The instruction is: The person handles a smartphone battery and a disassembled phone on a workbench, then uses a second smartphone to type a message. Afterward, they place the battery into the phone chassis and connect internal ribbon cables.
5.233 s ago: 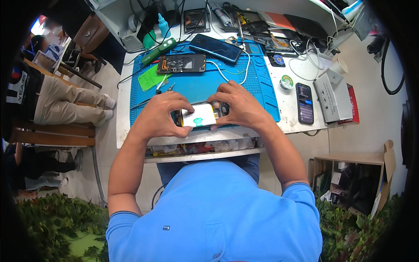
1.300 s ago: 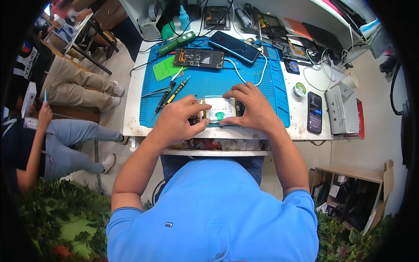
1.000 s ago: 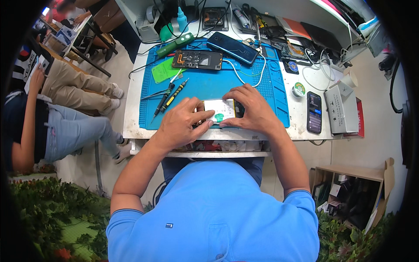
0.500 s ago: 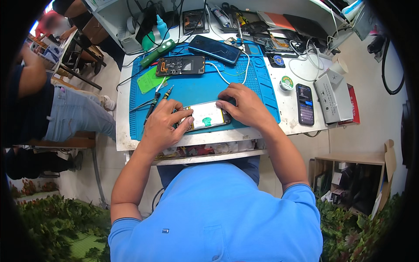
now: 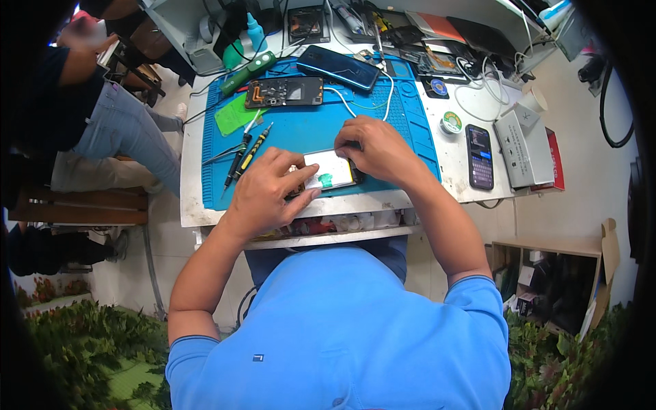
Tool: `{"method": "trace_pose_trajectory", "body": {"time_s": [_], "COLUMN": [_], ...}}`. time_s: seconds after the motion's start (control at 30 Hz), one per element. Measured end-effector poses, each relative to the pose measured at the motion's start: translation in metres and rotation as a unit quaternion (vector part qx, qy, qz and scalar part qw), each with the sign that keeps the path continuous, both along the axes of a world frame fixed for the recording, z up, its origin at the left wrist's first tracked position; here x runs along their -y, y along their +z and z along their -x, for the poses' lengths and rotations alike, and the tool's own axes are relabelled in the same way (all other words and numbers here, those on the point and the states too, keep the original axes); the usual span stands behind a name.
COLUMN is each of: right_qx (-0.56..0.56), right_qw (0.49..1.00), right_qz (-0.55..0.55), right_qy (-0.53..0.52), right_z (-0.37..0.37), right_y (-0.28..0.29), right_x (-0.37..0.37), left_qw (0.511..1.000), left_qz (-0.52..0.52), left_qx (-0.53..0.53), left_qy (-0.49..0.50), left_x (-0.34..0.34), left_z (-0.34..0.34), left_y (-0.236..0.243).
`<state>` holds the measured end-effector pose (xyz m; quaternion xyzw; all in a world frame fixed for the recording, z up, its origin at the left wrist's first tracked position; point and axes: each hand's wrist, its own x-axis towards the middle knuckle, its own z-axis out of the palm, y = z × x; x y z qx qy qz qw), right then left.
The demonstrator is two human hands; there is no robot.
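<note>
An opened phone lies near the front edge of the blue repair mat, with a white battery bearing a green mark uppermost. My left hand grips the phone's left end, its index finger and thumb resting on the battery. At the far right corner, the fingers of my right hand are pinched together; what lies between them is hidden. Left of the phone are a yellow-and-black screwdriver, a dark screwdriver and tweezers.
Behind lie a phone part with exposed components, a blue phone, a green handled tool and a green sheet. To the right are a small round tin, a lit phone and a white box. People stand left.
My right fingers have moved from the battery's right side to a pinch at its far corner. My left hand has shifted slightly right over the battery. The person at left has moved.
</note>
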<state>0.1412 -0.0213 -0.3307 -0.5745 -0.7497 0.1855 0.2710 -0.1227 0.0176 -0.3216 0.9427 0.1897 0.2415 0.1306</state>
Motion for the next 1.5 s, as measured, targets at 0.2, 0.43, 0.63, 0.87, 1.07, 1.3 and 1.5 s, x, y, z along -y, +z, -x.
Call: {"method": "trace_pose_trajectory", "body": {"time_s": [0.2,0.43,0.63,0.87,1.07,1.3,1.5], "right_qx": [-0.037,-0.044,-0.026,-0.021,0.042,0.048,0.022], "right_qw": [0.999,0.998,0.998,0.996,0.990,0.990,0.993], "right_qz": [-0.035,-0.052,-0.046,-0.089,-0.103,-0.115,-0.108], "right_qy": [0.014,0.015,0.018,0.024,0.083,0.065,0.029], "right_z": [-0.002,-0.001,-0.002,0.006,0.017,0.032,0.037], "right_y": [-0.007,-0.017,-0.014,-0.019,-0.007,-0.015,-0.018], "right_x": [0.002,0.003,0.006,0.044,0.062,0.066,0.067], "left_qw": [1.000,0.999,0.996,0.994,0.997,0.994,0.983], "left_qz": [-0.001,-0.024,0.048,0.109,0.075,0.075,0.138], "left_qx": [-0.009,-0.033,-0.051,-0.029,-0.033,-0.076,-0.119], "left_qy": [-0.030,-0.022,-0.047,0.005,-0.018,-0.026,-0.029], "left_x": [0.021,0.026,0.006,0.000,0.005,0.007,-0.005], "left_z": [-0.026,-0.041,-0.036,-0.008,-0.007,-0.012,-0.017], "left_y": [-0.008,-0.011,-0.001,0.000,0.003,0.006,0.009]}}
